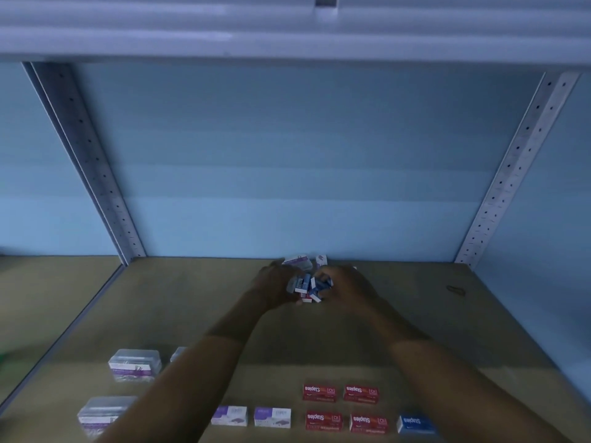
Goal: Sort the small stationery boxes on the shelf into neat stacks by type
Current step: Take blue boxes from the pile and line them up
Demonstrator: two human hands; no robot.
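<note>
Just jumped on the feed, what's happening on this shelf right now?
A person is sorting small boxes on the shelf. Both hands, left and right, are gathering a mixed pile of boxes near the back wall. Along the front edge lie sorted groups: clear cases at left, two purple-and-white boxes, four red staple boxes and one blue box.

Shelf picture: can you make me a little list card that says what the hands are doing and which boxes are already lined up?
left hand: grips mixed boxes at the back
right hand: grips the same pile of small boxes
red staples boxes: four, front row, two by two
blue staples box: one, right of the red ones
white and purple boxes: two side by side
clear plastic boxes: front left, at least two
shelf: brown board
</note>
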